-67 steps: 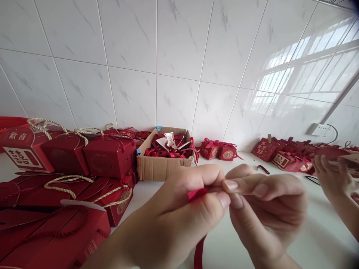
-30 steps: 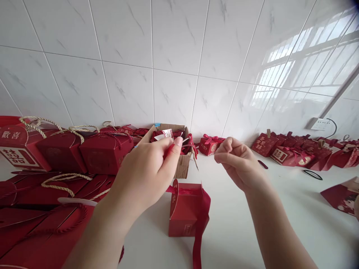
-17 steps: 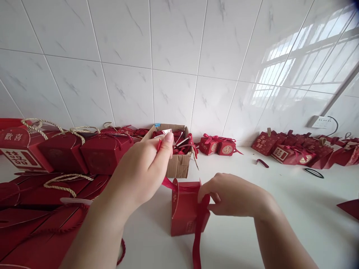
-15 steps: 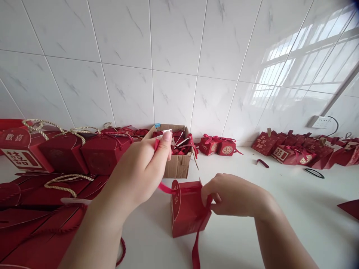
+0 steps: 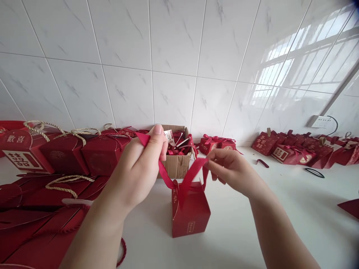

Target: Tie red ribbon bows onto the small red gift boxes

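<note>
A small red gift box [image 5: 191, 213] stands upright on the white table, with a red ribbon [image 5: 191, 178] passing through its top at both sides. My left hand [image 5: 146, 164], above and left of the box, is closed on one end of the ribbon, with a bit sticking out past the thumb. Up and to the right of the box, my right hand [image 5: 228, 170] pinches the other part of the ribbon between thumb and fingers. From there the ribbon loops back down over the front of the box.
Behind the box, a cardboard carton [image 5: 178, 166] holds ribbons and tags. Large red boxes [image 5: 101, 155] with rope handles fill the left. Two bowed boxes [image 5: 209, 145] stand by the wall. More red boxes [image 5: 291, 153] and a black loop [image 5: 314, 173] lie right.
My right hand has risen from the box's right side, lifting the ribbon that hung down in front. My left hand has shifted slightly left and still grips its end.
</note>
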Demonstrator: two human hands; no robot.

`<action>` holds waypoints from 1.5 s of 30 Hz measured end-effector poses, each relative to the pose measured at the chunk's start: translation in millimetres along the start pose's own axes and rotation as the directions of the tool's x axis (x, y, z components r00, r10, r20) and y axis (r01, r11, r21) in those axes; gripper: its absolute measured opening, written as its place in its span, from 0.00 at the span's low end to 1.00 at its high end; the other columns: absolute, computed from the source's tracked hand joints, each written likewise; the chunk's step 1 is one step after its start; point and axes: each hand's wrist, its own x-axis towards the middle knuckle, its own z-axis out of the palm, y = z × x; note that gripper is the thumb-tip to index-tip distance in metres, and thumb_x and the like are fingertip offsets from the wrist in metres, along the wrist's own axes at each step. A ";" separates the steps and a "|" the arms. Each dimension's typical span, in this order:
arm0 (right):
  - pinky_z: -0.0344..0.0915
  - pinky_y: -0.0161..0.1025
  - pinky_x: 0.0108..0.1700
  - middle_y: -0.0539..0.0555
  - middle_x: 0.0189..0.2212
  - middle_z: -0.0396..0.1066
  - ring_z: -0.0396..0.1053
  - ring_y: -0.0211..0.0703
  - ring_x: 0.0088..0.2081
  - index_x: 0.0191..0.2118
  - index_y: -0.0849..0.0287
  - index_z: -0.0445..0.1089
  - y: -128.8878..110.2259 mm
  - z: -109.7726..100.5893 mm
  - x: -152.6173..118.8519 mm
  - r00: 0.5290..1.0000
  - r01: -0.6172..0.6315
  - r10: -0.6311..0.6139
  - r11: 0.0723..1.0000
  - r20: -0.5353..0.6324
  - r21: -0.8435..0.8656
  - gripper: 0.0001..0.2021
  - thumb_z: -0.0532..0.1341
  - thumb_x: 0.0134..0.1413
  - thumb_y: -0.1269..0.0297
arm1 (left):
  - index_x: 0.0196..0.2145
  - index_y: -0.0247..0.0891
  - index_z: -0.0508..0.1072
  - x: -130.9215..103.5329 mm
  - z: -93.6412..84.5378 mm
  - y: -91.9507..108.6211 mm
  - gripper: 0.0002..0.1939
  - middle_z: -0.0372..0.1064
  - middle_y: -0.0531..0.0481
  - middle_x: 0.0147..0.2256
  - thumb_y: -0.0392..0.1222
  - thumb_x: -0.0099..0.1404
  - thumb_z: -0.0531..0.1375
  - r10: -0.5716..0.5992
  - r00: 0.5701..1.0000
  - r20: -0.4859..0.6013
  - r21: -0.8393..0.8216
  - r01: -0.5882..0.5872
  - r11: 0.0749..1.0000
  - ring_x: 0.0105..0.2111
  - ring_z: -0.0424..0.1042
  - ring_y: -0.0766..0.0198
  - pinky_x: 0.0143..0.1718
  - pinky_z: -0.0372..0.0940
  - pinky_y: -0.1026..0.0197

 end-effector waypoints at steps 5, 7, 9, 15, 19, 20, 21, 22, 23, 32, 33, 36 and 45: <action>0.55 0.29 0.17 0.46 0.17 0.63 0.61 0.31 0.17 0.30 0.59 0.69 6.3 -1.5 5.4 0.964 0.029 0.030 0.976 -0.265 0.215 0.12 0.63 0.52 0.55 | 0.22 0.40 0.62 2.0 -1.5 1.2 0.22 0.57 0.53 0.19 0.56 0.67 0.46 -0.049 0.997 0.062 -0.200 0.060 0.978 0.18 0.52 0.66 0.18 0.47 0.62; 0.55 0.29 0.17 0.46 0.16 0.63 0.60 0.31 0.16 0.29 0.60 0.68 9.9 -3.4 6.8 0.947 0.052 0.035 0.965 -0.321 0.257 0.12 0.63 0.52 0.55 | 0.21 0.40 0.60 4.2 -2.1 1.3 0.20 0.50 0.54 0.17 0.53 0.66 0.48 -0.056 0.995 0.083 -0.306 0.079 0.949 0.18 0.48 0.67 0.18 0.44 0.63; 0.54 0.29 0.17 0.46 0.15 0.62 0.58 0.30 0.16 0.28 0.60 0.68 12.6 -5.2 7.7 0.933 0.054 0.050 0.959 -0.357 0.277 0.12 0.64 0.52 0.55 | 0.20 0.39 0.59 6.2 -1.9 1.6 0.17 0.46 0.54 0.19 0.47 0.64 0.51 -0.067 0.991 0.115 -0.434 0.111 0.894 0.20 0.47 0.68 0.18 0.44 0.64; 0.53 0.29 0.17 0.46 0.17 0.63 0.58 0.29 0.17 0.28 0.60 0.69 13.2 -5.8 9.2 0.908 0.075 0.090 0.926 -0.409 0.371 0.12 0.64 0.52 0.56 | 0.25 0.39 0.62 5.6 2.2 0.6 0.10 0.57 0.52 0.27 0.26 0.44 0.51 -0.089 0.948 0.304 -0.663 0.278 0.695 0.28 0.57 0.67 0.23 0.55 0.67; 0.53 0.29 0.17 0.47 0.17 0.62 0.57 0.29 0.18 0.25 0.61 0.70 10.8 -4.0 9.9 0.900 0.123 0.083 0.894 -0.428 0.431 0.13 0.64 0.52 0.56 | 0.28 0.38 0.67 5.0 7.5 0.3 0.07 0.63 0.51 0.30 0.28 0.55 0.53 -0.067 0.937 0.342 -0.610 0.276 0.742 0.27 0.61 0.70 0.24 0.57 0.67; 0.53 0.29 0.18 0.47 0.17 0.61 0.57 0.29 0.18 0.24 0.61 0.70 10.3 -3.6 9.8 0.903 0.131 0.077 0.887 -0.423 0.442 0.13 0.64 0.52 0.56 | 0.30 0.38 0.68 5.1 9.0 0.4 0.06 0.63 0.51 0.30 0.30 0.59 0.54 -0.061 0.941 0.334 -0.601 0.262 0.755 0.26 0.62 0.70 0.24 0.58 0.68; 0.53 0.29 0.18 0.47 0.17 0.61 0.56 0.29 0.18 0.24 0.61 0.70 9.9 -3.2 9.6 0.906 0.137 0.072 0.882 -0.417 0.450 0.13 0.64 0.52 0.56 | 0.31 0.38 0.69 5.3 10.4 0.6 0.04 0.64 0.51 0.30 0.33 0.61 0.54 -0.055 0.945 0.322 -0.593 0.247 0.766 0.26 0.62 0.71 0.24 0.58 0.68; 0.53 0.29 0.18 0.47 0.16 0.61 0.56 0.29 0.18 0.25 0.61 0.71 9.6 -2.8 9.3 0.910 0.140 0.068 0.879 -0.410 0.456 0.13 0.64 0.52 0.56 | 0.32 0.38 0.69 5.3 11.7 0.6 0.04 0.64 0.51 0.30 0.36 0.63 0.55 -0.052 0.950 0.309 -0.586 0.233 0.776 0.26 0.62 0.71 0.25 0.59 0.69; 0.53 0.29 0.18 0.47 0.16 0.61 0.56 0.29 0.18 0.26 0.60 0.72 9.4 -2.4 9.0 0.912 0.143 0.063 0.877 -0.405 0.459 0.12 0.64 0.52 0.56 | 0.34 0.39 0.70 5.3 13.0 0.6 0.03 0.64 0.52 0.30 0.38 0.64 0.56 -0.048 0.955 0.291 -0.580 0.217 0.785 0.26 0.62 0.72 0.25 0.60 0.69; 0.53 0.30 0.20 0.46 0.16 0.62 0.57 0.29 0.18 0.26 0.59 0.73 7.1 -5.3 5.0 0.868 0.249 0.001 0.864 -0.496 0.437 0.10 0.65 0.52 0.59 | 0.33 0.41 0.68 6.6 19.8 0.2 0.07 0.65 0.56 0.27 0.39 0.58 0.64 -0.063 0.997 -0.035 -0.571 0.032 0.820 0.22 0.61 0.74 0.18 0.54 0.71; 0.54 0.29 0.20 0.46 0.16 0.62 0.57 0.29 0.18 0.26 0.59 0.73 6.7 -6.5 4.5 0.863 0.257 -0.003 0.864 -0.505 0.433 0.10 0.65 0.52 0.59 | 0.33 0.42 0.68 7.0 20.5 0.0 0.08 0.66 0.56 0.27 0.39 0.57 0.65 -0.058 0.994 -0.094 -0.556 -0.004 0.831 0.22 0.61 0.74 0.19 0.54 0.71; 0.54 0.29 0.20 0.47 0.16 0.63 0.57 0.29 0.18 0.24 0.59 0.72 5.6 -10.8 2.5 0.851 0.269 -0.015 0.872 -0.526 0.410 0.11 0.65 0.52 0.60 | 0.33 0.42 0.67 7.4 21.7 -0.3 0.09 0.66 0.56 0.25 0.39 0.57 0.65 -0.011 0.976 -0.219 -0.499 -0.102 0.861 0.24 0.63 0.72 0.21 0.57 0.70; 0.53 0.32 0.19 0.47 0.15 0.61 0.56 0.31 0.17 0.22 0.59 0.70 -0.7 -14.6 -2.7 0.860 0.230 0.017 0.878 -0.510 0.419 0.11 0.64 0.52 0.62 | 0.29 0.40 0.67 3.5 21.9 1.7 0.10 0.68 0.54 0.29 0.42 0.55 0.66 0.006 0.959 -0.284 -0.382 -0.119 0.917 0.28 0.67 0.68 0.28 0.62 0.66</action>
